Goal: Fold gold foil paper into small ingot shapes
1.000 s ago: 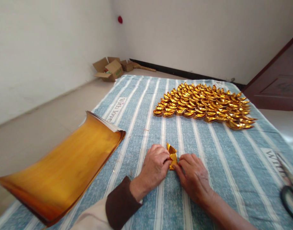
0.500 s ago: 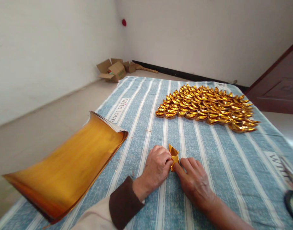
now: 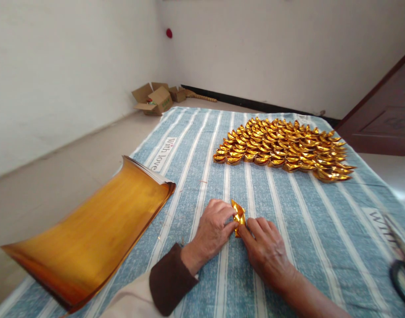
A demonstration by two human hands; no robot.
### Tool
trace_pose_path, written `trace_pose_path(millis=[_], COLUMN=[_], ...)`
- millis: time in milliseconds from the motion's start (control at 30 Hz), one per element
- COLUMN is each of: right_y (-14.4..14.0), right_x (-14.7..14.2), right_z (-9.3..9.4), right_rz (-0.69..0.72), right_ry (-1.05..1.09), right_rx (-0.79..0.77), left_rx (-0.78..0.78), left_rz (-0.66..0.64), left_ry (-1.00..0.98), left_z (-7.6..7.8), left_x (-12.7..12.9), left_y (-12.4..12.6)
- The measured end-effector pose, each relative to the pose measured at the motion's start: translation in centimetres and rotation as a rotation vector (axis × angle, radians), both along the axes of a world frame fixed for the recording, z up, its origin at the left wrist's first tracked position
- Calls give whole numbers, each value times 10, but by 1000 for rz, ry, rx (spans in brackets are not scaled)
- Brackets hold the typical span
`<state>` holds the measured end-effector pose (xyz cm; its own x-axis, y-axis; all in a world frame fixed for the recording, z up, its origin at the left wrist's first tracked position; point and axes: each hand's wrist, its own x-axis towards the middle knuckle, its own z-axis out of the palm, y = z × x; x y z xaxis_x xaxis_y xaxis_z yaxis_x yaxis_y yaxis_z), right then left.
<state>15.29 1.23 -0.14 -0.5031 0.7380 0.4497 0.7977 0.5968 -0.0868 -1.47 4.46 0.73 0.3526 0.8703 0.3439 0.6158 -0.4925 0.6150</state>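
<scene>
I have my left hand (image 3: 213, 229) and my right hand (image 3: 267, 249) pressed together low in the middle of the blue and white striped cloth (image 3: 288, 212), and both are pinching a small folded piece of gold paper (image 3: 238, 215) between the fingertips. The paper stands up a little from the cloth, one pointed corner sticking upward, with my left thumb and forefinger on its left side and my right fingertips on its lower right edge. My left wrist comes out of a dark brown cuff (image 3: 169, 282); my right forearm is bare.

To my left lies a stack of gold sheets (image 3: 90, 234), curling up at its far end and hanging over the near left edge of the cloth. Farther away on the cloth, well apart from my hands, sits a broad cluster of finished gold paper ingots (image 3: 282, 148) laid in close rows. At the far right edge I can see part of a pair of scissors (image 3: 401, 265). Open cardboard boxes (image 3: 154, 98) sit on the floor by the wall corner
</scene>
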Motion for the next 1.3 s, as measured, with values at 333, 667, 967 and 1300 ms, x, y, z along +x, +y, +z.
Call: trace_pose_path(millis=[333,667,967,1300], right_y=[-1,0,-1,-1], right_x=[1,1,2,1], right_z=[-2,0,0,0], right_rz=[-2,4,-5,-4], right_ry=[-3,-4,-37,-25], right_rx=[-21,-8,-23,-24], left_rx=[42,51,-16,-12], left_rz=[-15,-13,17,-9], left_ry=[-40,-67,-74,1], left_z=[-3,-2,0,2], left_x=[-1,0,1,1], left_y=[1,0,-1,-1])
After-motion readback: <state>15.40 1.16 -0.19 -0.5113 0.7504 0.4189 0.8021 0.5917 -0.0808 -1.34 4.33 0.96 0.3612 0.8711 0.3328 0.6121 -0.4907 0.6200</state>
